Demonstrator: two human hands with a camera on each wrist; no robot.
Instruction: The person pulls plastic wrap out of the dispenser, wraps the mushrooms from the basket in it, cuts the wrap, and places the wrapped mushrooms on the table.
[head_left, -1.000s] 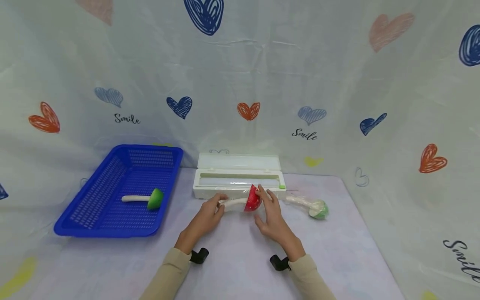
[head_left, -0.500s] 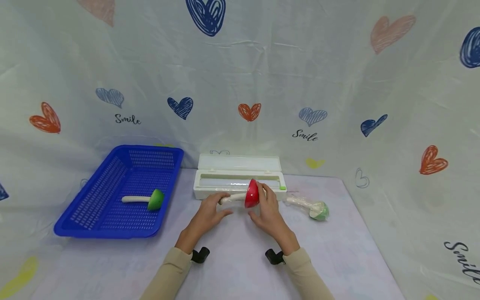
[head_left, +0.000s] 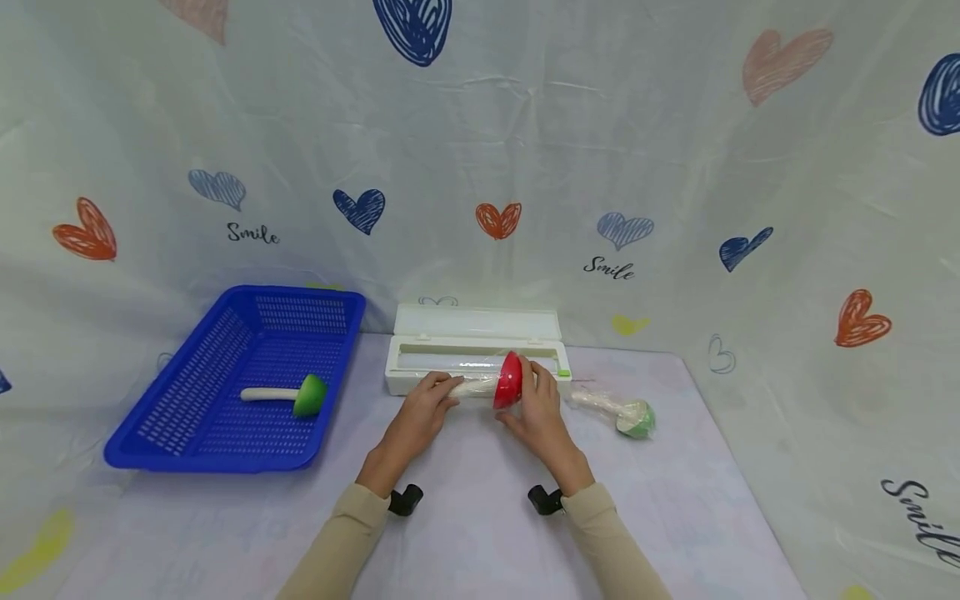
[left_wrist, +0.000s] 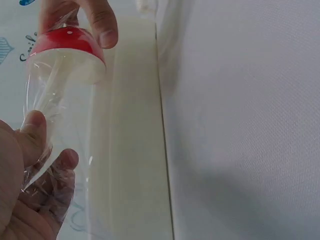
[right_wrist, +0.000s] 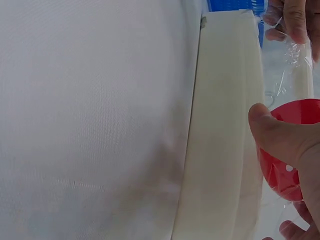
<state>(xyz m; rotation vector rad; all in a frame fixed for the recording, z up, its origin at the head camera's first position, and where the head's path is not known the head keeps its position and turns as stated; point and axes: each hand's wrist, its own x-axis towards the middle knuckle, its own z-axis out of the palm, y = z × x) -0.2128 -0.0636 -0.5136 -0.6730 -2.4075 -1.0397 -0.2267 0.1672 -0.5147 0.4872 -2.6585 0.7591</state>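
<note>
A toy mushroom (head_left: pixel 507 382) with a red, white-dotted cap and white stem lies sideways in the air before the white film box. Clear plastic film (left_wrist: pixel 62 130) is around its stem, wrinkled and shiny in the left wrist view. My left hand (head_left: pixel 415 417) grips the film-covered stem end between thumb and fingers. Round the cap, my right hand (head_left: pixel 545 417) holds on with thumb in front and fingers behind. The lidded cling film dispenser (head_left: pixel 405 383) stands with its lid up just behind, its roll showing inside.
At the left, a blue basket (head_left: pixel 217 464) holds a green-capped toy mushroom (head_left: pixel 309 396). Another green-capped mushroom (head_left: pixel 633 419), wrapped in film, lies on the white table (head_left: pixel 480 533) right of the dispenser. A heart-printed curtain (head_left: pixel 675 150) hangs behind.
The red mushroom has risen slightly, its cap tilting up. My right fingers have closed in round the cap, and my left fingers have moved further along the stem, now gripping the film there.
</note>
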